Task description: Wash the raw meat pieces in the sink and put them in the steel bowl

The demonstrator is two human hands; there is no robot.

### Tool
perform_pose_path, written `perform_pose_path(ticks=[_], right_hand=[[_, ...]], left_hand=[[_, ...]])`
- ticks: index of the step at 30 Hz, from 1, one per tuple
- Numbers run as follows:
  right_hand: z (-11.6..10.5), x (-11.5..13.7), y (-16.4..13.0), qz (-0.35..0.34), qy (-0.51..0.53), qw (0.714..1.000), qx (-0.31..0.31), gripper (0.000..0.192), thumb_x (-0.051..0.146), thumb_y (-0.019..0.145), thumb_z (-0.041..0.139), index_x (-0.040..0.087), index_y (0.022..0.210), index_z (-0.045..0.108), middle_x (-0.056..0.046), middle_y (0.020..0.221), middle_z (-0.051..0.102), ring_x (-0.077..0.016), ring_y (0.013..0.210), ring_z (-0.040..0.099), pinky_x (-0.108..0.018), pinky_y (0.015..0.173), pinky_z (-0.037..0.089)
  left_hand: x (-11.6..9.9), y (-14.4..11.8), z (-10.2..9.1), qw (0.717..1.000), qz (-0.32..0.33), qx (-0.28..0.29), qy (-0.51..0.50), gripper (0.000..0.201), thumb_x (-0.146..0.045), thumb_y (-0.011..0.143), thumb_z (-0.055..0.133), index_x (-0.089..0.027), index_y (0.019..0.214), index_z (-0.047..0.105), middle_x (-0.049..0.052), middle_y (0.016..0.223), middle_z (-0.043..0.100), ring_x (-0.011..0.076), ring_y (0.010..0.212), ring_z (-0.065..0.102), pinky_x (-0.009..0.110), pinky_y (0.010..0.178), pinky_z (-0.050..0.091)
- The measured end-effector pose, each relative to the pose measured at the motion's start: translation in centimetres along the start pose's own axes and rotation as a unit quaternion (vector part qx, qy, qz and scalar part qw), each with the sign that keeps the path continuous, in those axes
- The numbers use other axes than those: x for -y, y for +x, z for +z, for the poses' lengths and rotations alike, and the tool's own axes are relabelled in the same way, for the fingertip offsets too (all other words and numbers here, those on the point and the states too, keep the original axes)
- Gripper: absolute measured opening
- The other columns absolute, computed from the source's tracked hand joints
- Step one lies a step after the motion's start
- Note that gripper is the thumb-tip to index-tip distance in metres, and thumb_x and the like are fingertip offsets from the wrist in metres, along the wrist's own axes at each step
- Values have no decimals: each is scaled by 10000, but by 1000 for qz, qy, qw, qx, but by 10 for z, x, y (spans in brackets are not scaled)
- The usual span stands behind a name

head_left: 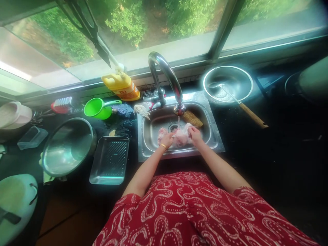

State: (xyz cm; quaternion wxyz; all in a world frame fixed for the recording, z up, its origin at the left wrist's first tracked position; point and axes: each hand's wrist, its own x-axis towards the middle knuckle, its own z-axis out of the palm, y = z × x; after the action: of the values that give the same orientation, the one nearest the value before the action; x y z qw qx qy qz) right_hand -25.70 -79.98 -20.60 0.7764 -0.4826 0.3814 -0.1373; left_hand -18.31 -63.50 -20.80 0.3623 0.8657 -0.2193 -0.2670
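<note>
Both my hands are down in the steel sink (pixel 215 138), gripping a pale pink piece of raw meat (pixel 180 136). My left hand (pixel 167 139), with a gold bangle at the wrist, holds its left end. My right hand (pixel 195 134) holds its right end. A thin stream of water runs from the curved chrome tap (pixel 166 75) onto the meat, close to the drain (pixel 174 127). A brown scrubbing pad (pixel 192 119) lies at the back of the basin.
Left of the sink stand a steel tray (pixel 110 160), a large steel bowl (pixel 67 146), a green ladle cup (pixel 96 107) and a yellow jug (pixel 122 86). At the right, a steel colander (pixel 228 83) holds a wooden-handled skimmer (pixel 252 115). A window runs behind the counter.
</note>
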Motion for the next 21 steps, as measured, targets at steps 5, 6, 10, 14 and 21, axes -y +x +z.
perform_pose_path(ticks=[5, 6, 10, 14, 21], right_hand=[[-5, 6, 18, 138, 71, 987, -39, 255, 250, 712, 689, 196, 634, 452, 86, 424, 374, -67, 357, 309, -176, 320, 229], [-5, 6, 19, 153, 78, 985, -33, 252, 232, 733, 668, 196, 634, 439, 83, 429, 371, -67, 355, 307, -175, 318, 235], [-9, 6, 12, 213, 105, 971, -2, 277, 182, 819, 564, 194, 605, 389, 82, 424, 307, -54, 340, 247, -163, 311, 215], [-11, 11, 2, 241, 165, 956, 28, 307, 169, 857, 534, 192, 600, 369, 77, 435, 286, -53, 349, 249, -150, 315, 235], [2, 30, -11, 210, 231, 939, 146, 361, 201, 880, 539, 202, 599, 312, 86, 477, 232, -53, 386, 232, -138, 366, 303]], left_hand=[[11, -4, -17, 993, -81, -80, 13, 305, -155, 841, 426, -196, 1002, 683, 53, 905, 662, 202, 877, 600, 305, 831, 445], [13, -4, -21, 989, -106, -94, 35, 311, -143, 842, 413, -192, 1007, 673, 65, 929, 651, 209, 890, 601, 314, 833, 446], [13, -5, -32, 977, -109, -71, 170, 345, -72, 762, 497, -193, 1052, 639, 123, 1120, 576, 257, 1058, 563, 360, 922, 412], [-6, -10, -9, 991, 90, -3, 100, 277, -124, 772, 532, -189, 1020, 634, 106, 1192, 581, 240, 1147, 516, 342, 999, 368], [-9, 0, 32, 986, -161, -1, -49, 458, -524, 768, 624, -120, 981, 586, 162, 886, 664, 302, 881, 631, 365, 801, 442]])
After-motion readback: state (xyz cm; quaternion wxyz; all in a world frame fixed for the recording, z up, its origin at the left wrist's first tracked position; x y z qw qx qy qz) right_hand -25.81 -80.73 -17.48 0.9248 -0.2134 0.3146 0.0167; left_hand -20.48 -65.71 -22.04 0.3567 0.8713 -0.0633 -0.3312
